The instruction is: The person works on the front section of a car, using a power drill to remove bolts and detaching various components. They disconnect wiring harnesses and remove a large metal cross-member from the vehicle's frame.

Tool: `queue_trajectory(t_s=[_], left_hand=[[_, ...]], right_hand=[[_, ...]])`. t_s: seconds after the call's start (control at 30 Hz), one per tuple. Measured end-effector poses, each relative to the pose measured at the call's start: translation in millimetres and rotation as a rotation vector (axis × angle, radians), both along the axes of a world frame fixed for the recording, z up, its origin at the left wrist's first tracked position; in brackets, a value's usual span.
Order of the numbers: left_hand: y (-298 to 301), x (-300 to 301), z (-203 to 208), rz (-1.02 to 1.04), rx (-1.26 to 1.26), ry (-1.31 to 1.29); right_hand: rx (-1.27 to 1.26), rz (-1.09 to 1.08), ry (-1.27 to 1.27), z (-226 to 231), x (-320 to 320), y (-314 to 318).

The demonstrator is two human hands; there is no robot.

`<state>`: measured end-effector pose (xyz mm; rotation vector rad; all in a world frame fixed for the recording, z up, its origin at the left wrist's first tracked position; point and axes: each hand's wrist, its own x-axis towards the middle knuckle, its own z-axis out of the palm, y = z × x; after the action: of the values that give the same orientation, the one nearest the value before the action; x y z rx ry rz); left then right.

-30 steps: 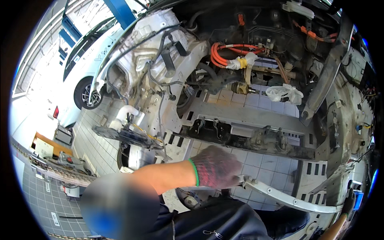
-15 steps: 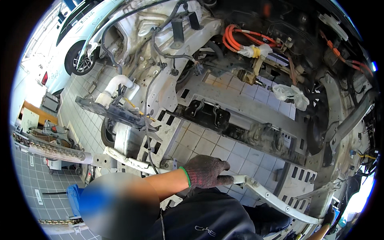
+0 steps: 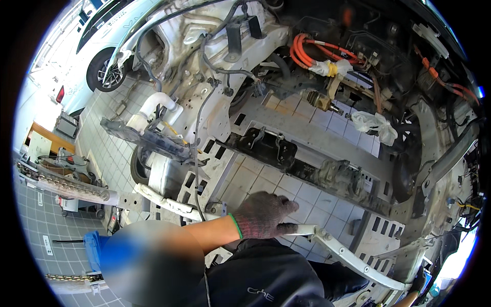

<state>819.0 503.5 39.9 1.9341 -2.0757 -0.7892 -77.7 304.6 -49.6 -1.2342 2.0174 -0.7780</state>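
Note:
My left hand (image 3: 261, 214), in a dark knitted work glove with a green cuff, reaches over the light-coloured metal bar (image 3: 353, 253). Its lower digit lies along the bar, while the other fingers stand apart, slightly bent, over the gap beyond. Part of the bar is hidden under this hand and forearm. Far over at the lower right, my right hand (image 3: 421, 279), also in a dark glove, is beside the bar's right end, near something blue. Its fingers are too dark and small to make out. Ahead lies a stripped vehicle's front bay with a dark crossmember (image 3: 268, 145).
Coiled orange cables (image 3: 303, 51) and a plastic-wrapped part (image 3: 376, 127) are in the bay. A white pipe (image 3: 153, 104) stands left. Loose dark wiring (image 3: 197, 138) hangs before it. A white car (image 3: 76, 77) is beyond. A chain-fitted beam (image 3: 66, 185) and blue bin (image 3: 93, 250) flank my left.
The view has shifted slightly, so the bay appears a little farther right. My left hand's fingers bend a bit more, and the hand stays at the bar. My right hand stays near the bar's end.

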Motion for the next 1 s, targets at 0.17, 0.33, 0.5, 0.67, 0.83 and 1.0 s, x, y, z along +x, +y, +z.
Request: queue_trajectory(t_s=[0.17,0.33,0.5,0.67,0.83,1.0], left_hand=[[51,52,39,0.459,-0.498,-0.552],[112,79,51,0.912,0.069,-0.110],[146,96,73,0.879,-0.212,0.675],[213,183,175,0.995,-0.700,0.507],[224,342,237,1.097,-0.633,-0.094],[216,440,200,1.128,0.022,-0.717]], right_hand=[[0.047,0.056,0.035,7,5,-5],[0.042,0.037,0.113,5,7,-17],[0.027,0.023,0.176,2,17,-21],[0.006,0.016,0.204,2,27,-28],[-0.022,0.003,0.221,1,32,-26],[-0.055,-0.015,0.270,-12,1,-21]])
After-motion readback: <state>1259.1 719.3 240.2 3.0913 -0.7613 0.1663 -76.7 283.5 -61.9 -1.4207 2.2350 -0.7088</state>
